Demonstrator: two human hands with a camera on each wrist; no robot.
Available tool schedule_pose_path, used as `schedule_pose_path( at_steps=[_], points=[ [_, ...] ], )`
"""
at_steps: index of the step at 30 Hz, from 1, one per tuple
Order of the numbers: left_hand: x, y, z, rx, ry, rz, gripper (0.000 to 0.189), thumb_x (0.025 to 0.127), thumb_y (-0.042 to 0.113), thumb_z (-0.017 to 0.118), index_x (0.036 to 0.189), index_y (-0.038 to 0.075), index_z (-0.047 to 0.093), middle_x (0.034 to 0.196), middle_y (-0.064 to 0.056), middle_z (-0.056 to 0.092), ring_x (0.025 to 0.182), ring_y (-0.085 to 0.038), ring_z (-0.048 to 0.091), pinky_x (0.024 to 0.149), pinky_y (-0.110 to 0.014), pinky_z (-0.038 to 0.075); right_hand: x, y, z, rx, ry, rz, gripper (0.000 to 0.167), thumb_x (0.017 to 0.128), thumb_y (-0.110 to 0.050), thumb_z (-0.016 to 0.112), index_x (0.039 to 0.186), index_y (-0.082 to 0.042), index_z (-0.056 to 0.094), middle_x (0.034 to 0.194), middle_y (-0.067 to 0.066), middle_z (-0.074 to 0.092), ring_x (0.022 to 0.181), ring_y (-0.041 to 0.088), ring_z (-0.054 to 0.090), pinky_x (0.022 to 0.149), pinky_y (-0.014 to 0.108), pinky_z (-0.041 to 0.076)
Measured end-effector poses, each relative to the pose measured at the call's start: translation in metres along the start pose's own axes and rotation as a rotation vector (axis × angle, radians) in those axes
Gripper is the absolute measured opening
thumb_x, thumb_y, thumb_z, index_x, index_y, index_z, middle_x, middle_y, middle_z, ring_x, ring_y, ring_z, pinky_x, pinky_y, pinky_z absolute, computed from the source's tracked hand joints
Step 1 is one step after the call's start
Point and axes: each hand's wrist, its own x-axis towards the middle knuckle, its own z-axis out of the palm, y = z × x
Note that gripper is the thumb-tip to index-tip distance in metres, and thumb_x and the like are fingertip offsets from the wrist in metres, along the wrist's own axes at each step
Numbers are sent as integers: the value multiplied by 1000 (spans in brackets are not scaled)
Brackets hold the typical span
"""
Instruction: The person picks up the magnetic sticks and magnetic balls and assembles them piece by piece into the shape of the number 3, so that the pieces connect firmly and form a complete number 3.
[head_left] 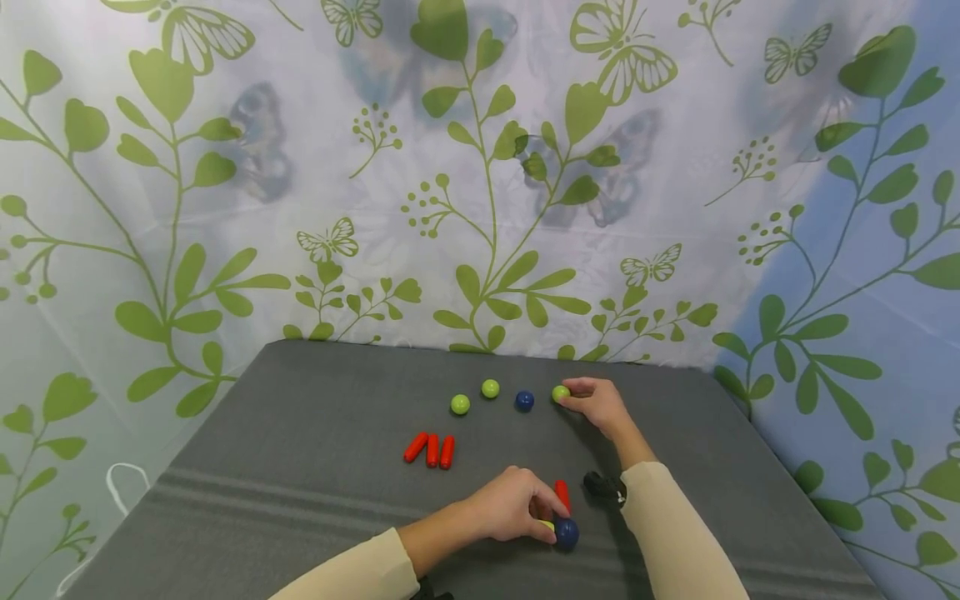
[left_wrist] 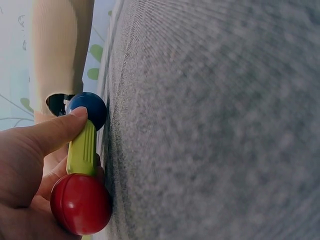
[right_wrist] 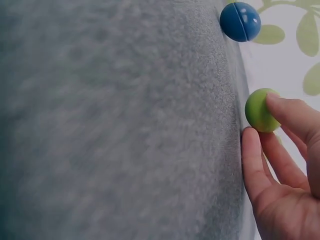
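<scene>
In the head view my left hand (head_left: 508, 505) is low, near the front of the table. It pinches a yellow-green rod (left_wrist: 83, 150) that has a blue ball (left_wrist: 91, 109) at one end and a red ball (left_wrist: 81, 204) at the other. The thumb lies across the joint at the blue ball. My right hand (head_left: 602, 407) is at the far side, with thumb and fingers on a green ball (right_wrist: 262, 110). Just left of it sits another blue ball (head_left: 524, 401). A red rod (head_left: 562, 495) shows beyond my left fingers; whether it joins the held piece I cannot tell.
Two more green balls, one farther back (head_left: 490, 388) and one nearer (head_left: 460, 404), are left of the blue ball. Three red rods (head_left: 432, 450) lie side by side in front of them on the grey table (head_left: 300, 417). A patterned curtain (head_left: 420, 275) hangs behind.
</scene>
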Motion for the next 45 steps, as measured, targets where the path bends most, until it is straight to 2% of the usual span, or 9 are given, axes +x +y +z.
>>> schedule_pose_path(
  at_steps=[9, 19, 28, 33, 36, 40, 45],
  points=[
    [0, -1, 0, -8, -4, -7, 25, 83, 14, 86, 108, 17, 81, 80, 7, 76, 67, 9, 62, 65, -11, 51, -17, -4, -2, -55, -39, 6, 41, 88, -25, 82, 126, -11, 73, 129, 14, 71, 124, 34, 62, 98, 49, 52],
    [0, -1, 0, -23, -12, -5, 25, 83, 12, 86, 108, 15, 81, 79, 7, 75, 67, 10, 61, 65, -11, 51, -43, -9, 1, -82, -74, -11, 38, 85, -29, 85, 117, -11, 77, 118, 10, 76, 113, 29, 70, 97, 49, 55],
    [-1, -2, -1, -3, -18, 7, 25, 84, 14, 85, 109, 15, 81, 80, 8, 75, 67, 10, 61, 65, -11, 51, -68, -12, 4, -32, -126, -26, 40, 84, -28, 86, 119, -10, 76, 117, 9, 76, 109, 26, 72, 95, 48, 56],
    [-1, -2, -1, -49, -30, -16, 26, 84, 13, 85, 110, 14, 81, 79, 7, 75, 67, 9, 62, 66, -12, 52, -84, -15, 5, -33, -155, -10, 37, 84, -29, 86, 115, -13, 78, 114, 5, 77, 107, 22, 71, 96, 49, 55],
    [-1, -2, -1, -21, -25, 2, 26, 84, 14, 85, 109, 15, 81, 80, 8, 76, 68, 10, 62, 66, -11, 52, -93, -17, 4, -42, -185, -5, 35, 84, -29, 86, 114, -12, 79, 111, 5, 78, 105, 21, 71, 96, 49, 55],
    [-1, -2, -1, 5, -22, 13, 25, 84, 15, 85, 109, 15, 81, 80, 8, 76, 68, 10, 61, 66, -11, 51, -103, -19, 4, -42, -223, 1, 36, 84, -29, 86, 114, -10, 79, 110, 6, 78, 102, 20, 71, 92, 45, 57],
    [0, -4, -1, -33, -30, -1, 25, 84, 13, 85, 109, 14, 80, 79, 7, 75, 68, 9, 61, 66, -12, 52, -110, -18, 3, -32, -243, -2, 38, 85, -29, 85, 114, -8, 78, 109, 7, 78, 101, 20, 72, 89, 42, 59]
  ],
)
